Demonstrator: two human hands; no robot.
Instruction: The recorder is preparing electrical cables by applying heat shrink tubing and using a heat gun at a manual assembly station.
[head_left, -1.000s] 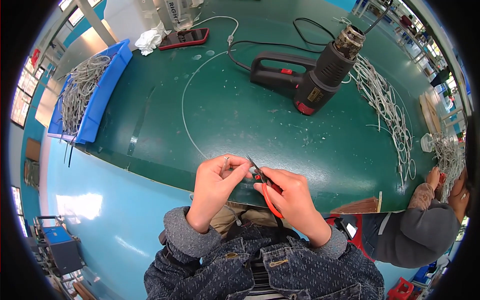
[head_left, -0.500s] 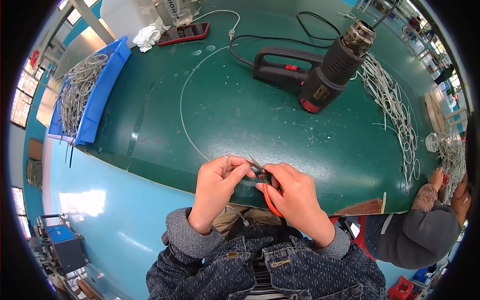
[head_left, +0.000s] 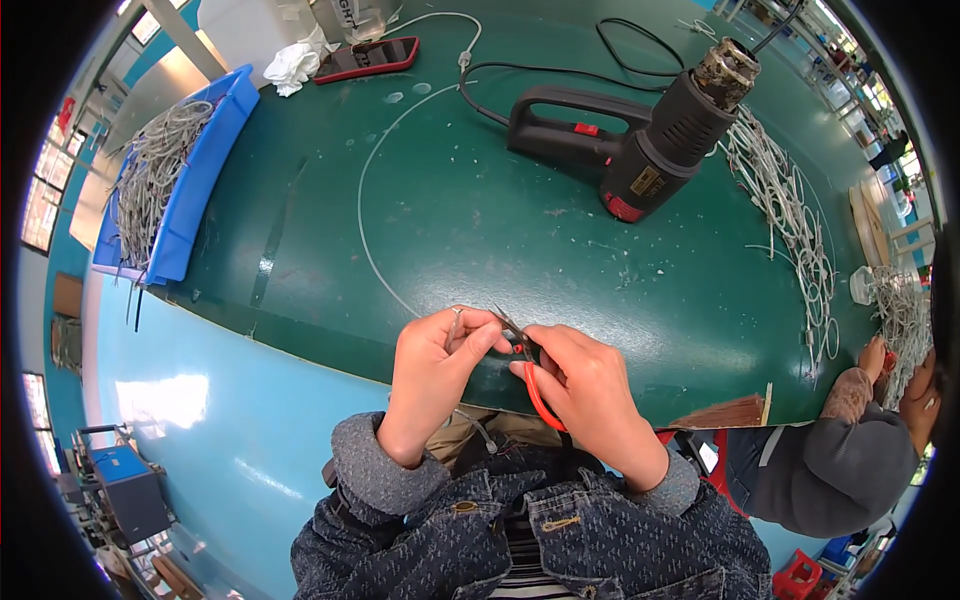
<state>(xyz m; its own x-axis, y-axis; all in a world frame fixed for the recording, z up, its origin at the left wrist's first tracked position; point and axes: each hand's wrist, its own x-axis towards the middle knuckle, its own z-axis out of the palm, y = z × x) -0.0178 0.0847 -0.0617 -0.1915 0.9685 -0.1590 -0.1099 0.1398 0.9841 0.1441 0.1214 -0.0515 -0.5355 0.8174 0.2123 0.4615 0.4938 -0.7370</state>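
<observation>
On the near side of the heat gun (head_left: pixel 665 150), the left hand (head_left: pixel 430 375) had thumb and forefinger pinched together on a thin pale cable (head_left: pixel 361 215) that curved out to the gun's left, while the right hand (head_left: pixel 592 388) had its fingers clamped round red-handled scissors (head_left: pixel 541 400), blades close by the left fingertips.

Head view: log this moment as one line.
left hand: holds cable | right hand: holds scissors | on table: heat gun, phone

The scissors (head_left: pixel 530 376) have metal blades (head_left: pixel 513 326) and plastic handles (head_left: pixel 535 394); the tabletop (head_left: pixel 480 230) looks glossy.
</observation>
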